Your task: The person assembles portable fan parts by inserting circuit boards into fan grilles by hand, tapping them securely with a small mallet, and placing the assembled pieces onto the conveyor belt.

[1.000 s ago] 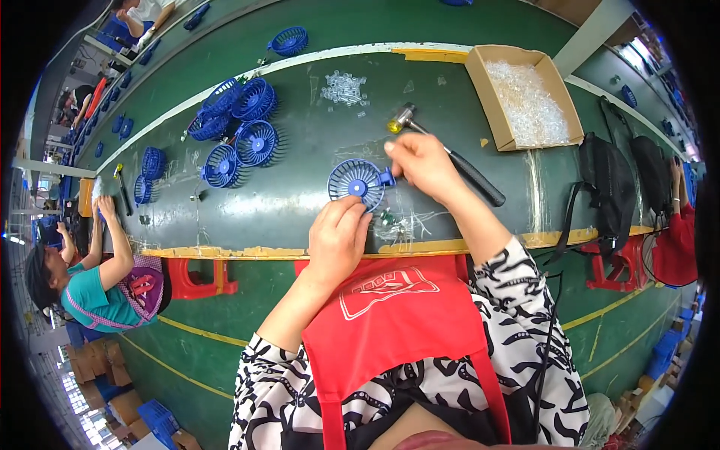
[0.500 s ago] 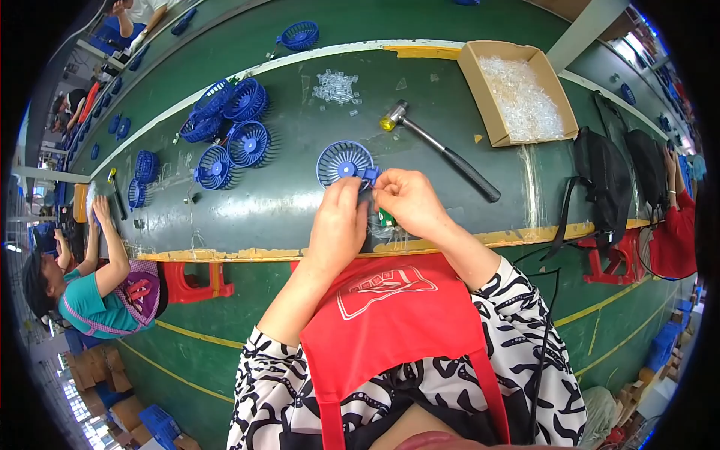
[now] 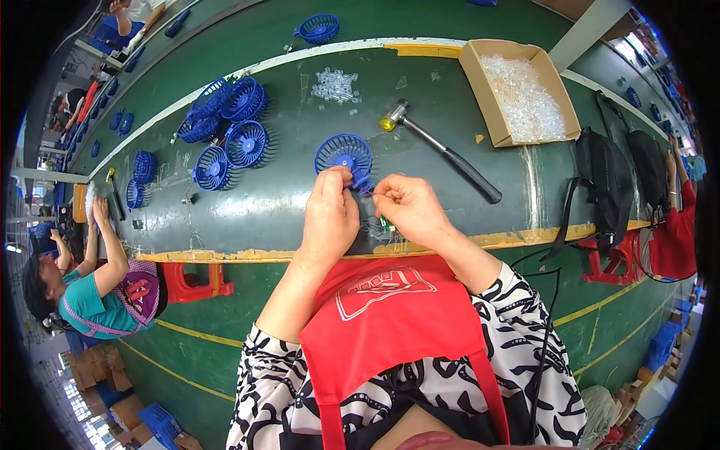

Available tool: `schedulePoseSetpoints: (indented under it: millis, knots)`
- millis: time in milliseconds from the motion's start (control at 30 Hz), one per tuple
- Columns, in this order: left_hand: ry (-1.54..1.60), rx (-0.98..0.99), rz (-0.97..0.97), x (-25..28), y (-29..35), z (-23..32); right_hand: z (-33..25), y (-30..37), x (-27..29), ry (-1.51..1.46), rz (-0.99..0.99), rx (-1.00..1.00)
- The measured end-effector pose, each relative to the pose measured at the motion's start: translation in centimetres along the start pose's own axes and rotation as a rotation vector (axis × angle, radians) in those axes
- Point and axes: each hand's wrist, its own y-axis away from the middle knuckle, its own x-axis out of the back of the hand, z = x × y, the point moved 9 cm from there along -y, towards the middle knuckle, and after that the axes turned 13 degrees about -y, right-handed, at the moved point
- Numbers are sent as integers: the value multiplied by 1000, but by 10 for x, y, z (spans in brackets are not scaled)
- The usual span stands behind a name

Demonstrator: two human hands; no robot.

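Observation:
A round blue slatted fan housing is gripped at its stem by my left hand, whose fingers are closed. Beside that stem, my right hand pinches what looks like thin wires, partly hidden by the fingers. A small green circuit board hangs just under my right fingertips. Both hands are above the near part of the dark table, close together but apart.
Several blue fan housings lie at left. Small clear plastic pieces sit in a pile, with more in a cardboard box. A hammer lies right of my hands, a black bag farther right. A co-worker works at left.
The held fan housing has turned, its stem now angled down between my hands. My left hand has shifted slightly left. On the far green belt, a blue housing has moved right.

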Motion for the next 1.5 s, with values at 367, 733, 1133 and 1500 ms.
schedulePoseSetpoints:
  millis: [367,733,1133,1500]
  knots:
    - [39,92,-136,0,-5,-3,-9,-1,-4,-128,-38,-73]
    - [79,129,-120,3,-11,-4,-12,-5,-6,-165,-46,-32]
    - [-217,-340,87,28,-17,33,-39,4,-5,-57,-4,77]
    - [677,334,-228,-9,-5,-22,-107,15,-11,470,-51,561]
